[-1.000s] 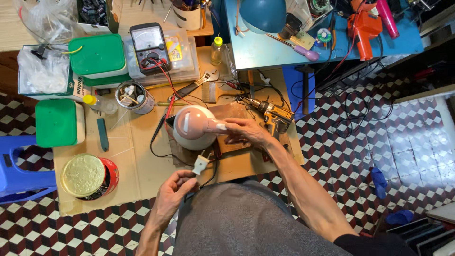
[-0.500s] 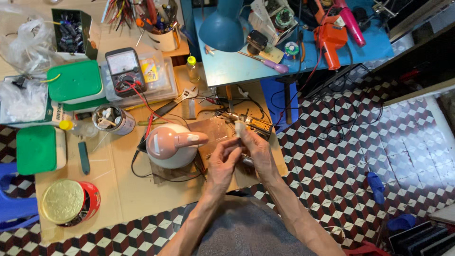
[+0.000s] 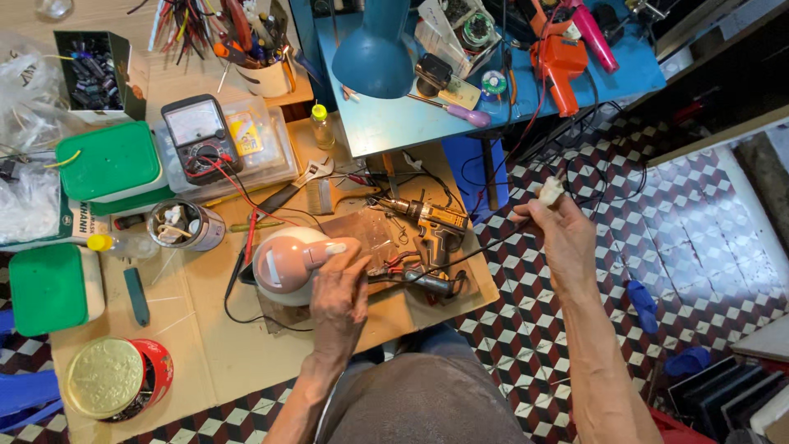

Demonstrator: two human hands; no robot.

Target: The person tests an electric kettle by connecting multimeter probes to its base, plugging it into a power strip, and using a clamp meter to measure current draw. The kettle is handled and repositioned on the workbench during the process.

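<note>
1. The right hand [image 3: 567, 238], half a second ago beside the left over the lamp [image 3: 283, 263], is now raised out past the desk [image 3: 214, 362] edge; the cord [image 3: 485, 247] is drawn taut.
2. The plug [image 3: 549, 191] is pinched in the right grip.
3. The left hand [image 3: 339, 300] is closed over the lamp's neck, on the desk.

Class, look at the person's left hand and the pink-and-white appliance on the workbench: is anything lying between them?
Nothing visible. The left hand already rests on the pink-and-white appliance, fingers against its handle. The right hand is away over the floor, holding a white plug.
</note>
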